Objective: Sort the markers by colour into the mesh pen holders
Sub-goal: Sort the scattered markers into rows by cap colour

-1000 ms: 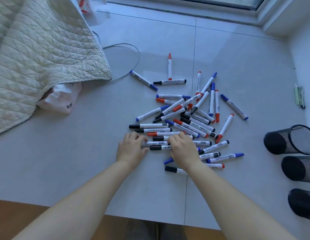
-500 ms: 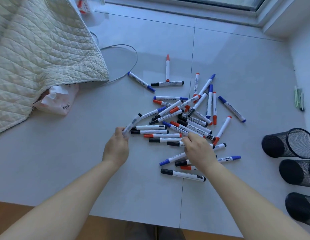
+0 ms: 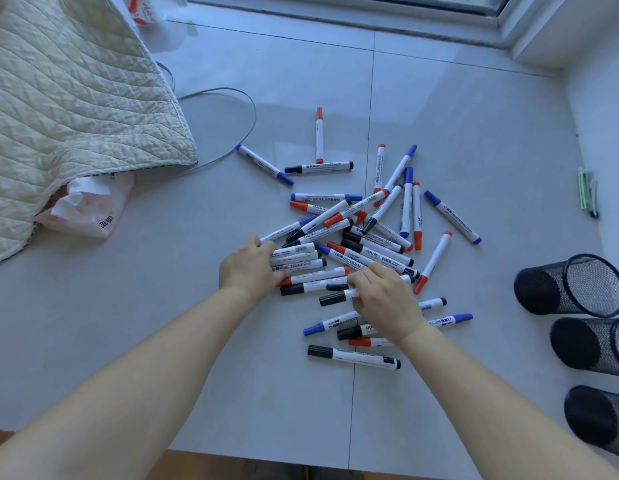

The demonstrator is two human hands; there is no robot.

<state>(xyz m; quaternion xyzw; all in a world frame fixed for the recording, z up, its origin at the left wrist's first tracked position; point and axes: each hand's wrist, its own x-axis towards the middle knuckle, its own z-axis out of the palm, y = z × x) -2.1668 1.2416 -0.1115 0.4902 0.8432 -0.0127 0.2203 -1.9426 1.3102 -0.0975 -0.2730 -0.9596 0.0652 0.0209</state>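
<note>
A heap of white markers (image 3: 367,237) with black, red and blue caps lies scattered mid-floor on the grey tiles. My left hand (image 3: 247,268) sits at the heap's left edge, fingers curled round the left ends of a few black markers (image 3: 297,258) lying side by side. My right hand (image 3: 384,299) is on the heap's near side, its fingertips pinching a black marker (image 3: 335,298). Three black mesh pen holders lie on their sides at the right: a far one (image 3: 571,285), a middle one (image 3: 592,344) and a near one (image 3: 599,424). No markers show in them.
A quilted blanket (image 3: 69,109) covers the left, with a pink plastic bag (image 3: 90,209) under its edge and a grey cable (image 3: 245,109) looping beside it. Green pens (image 3: 586,192) lie by the right wall. The tile slab's front edge (image 3: 266,460) runs near me.
My left hand, which had lifted a black marker off to the left, has moved right to the heap and now lies over more black markers. My right hand has closed on another black marker.
</note>
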